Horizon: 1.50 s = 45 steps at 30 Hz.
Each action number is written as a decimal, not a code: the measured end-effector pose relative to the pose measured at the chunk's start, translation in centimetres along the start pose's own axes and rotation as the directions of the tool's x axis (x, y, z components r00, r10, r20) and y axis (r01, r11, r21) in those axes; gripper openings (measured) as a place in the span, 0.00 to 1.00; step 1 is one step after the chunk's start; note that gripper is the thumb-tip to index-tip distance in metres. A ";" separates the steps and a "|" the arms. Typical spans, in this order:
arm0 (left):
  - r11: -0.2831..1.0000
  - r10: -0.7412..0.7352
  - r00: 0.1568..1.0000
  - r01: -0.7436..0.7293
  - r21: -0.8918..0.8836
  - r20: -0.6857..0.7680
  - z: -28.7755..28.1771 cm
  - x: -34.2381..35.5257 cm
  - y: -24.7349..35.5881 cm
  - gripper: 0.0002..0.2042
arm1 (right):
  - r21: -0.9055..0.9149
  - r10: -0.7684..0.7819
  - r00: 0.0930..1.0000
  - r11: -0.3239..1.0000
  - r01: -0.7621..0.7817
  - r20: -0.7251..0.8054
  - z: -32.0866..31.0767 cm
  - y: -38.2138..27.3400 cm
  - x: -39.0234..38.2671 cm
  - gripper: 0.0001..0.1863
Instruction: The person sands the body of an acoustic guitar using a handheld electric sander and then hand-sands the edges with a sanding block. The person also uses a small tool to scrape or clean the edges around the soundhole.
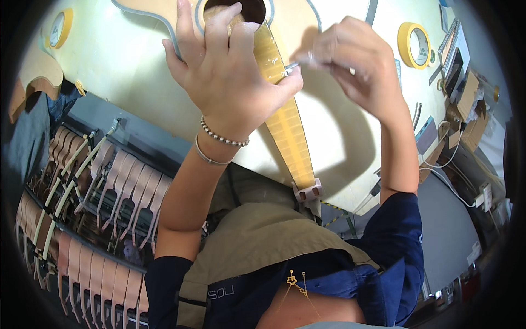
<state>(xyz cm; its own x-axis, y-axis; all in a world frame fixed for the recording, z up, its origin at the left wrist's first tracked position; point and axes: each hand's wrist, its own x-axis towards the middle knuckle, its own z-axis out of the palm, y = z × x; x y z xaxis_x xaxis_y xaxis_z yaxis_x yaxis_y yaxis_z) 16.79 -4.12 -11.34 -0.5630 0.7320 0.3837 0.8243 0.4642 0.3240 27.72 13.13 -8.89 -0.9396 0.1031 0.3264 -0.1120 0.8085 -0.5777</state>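
An acoustic guitar lies face up, its fretboard covered in yellow masking tape and its headstock end pointing toward me. My left hand rests spread over the guitar top and the upper fretboard, beside the sound hole. Its thumb reaches across the tape to the fretboard's right edge. There, my right hand pinches a small thin metal tool, whose tip meets that edge near my left thumb. Motion blurs the right fingers, and they hide most of the tool, so its exact kind does not show.
Yellow tape rolls lie on the pale worktable, at right and far left. Guitar necks hang in rows on a rack at lower left. A spiral notebook, cardboard and white cables are at the right.
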 end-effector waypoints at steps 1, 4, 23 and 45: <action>1.000 0.006 1.000 -0.006 0.012 -0.011 0.2 0.0 -0.1 0.30 | -0.003 -0.028 0.999 1.000 0.028 -0.039 0.1 0.5 0.9 0.11; 1.000 0.002 1.000 -0.002 0.013 -0.001 0.1 0.0 0.0 0.30 | 0.004 -0.092 0.991 0.996 0.093 -0.101 0.1 1.4 3.4 0.13; 1.000 0.008 1.000 -0.008 0.008 0.023 0.2 -0.4 -0.4 0.33 | -0.116 -0.010 1.000 0.993 0.012 0.021 0.0 -0.8 -1.4 0.10; 0.936 -0.341 0.832 0.345 0.075 0.437 0.1 -2.0 7.8 0.46 | 0.211 0.778 0.627 0.620 -0.756 -0.042 6.3 -16.4 -16.4 0.47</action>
<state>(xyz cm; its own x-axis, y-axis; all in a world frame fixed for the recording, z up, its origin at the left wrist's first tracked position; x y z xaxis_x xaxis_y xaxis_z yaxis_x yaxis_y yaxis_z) 24.32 -1.91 -9.70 -0.7243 0.6685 -0.1688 0.5817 0.7240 0.3707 42.90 -5.51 -9.50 -0.6623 0.7183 -0.2132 0.5723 0.3013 -0.7627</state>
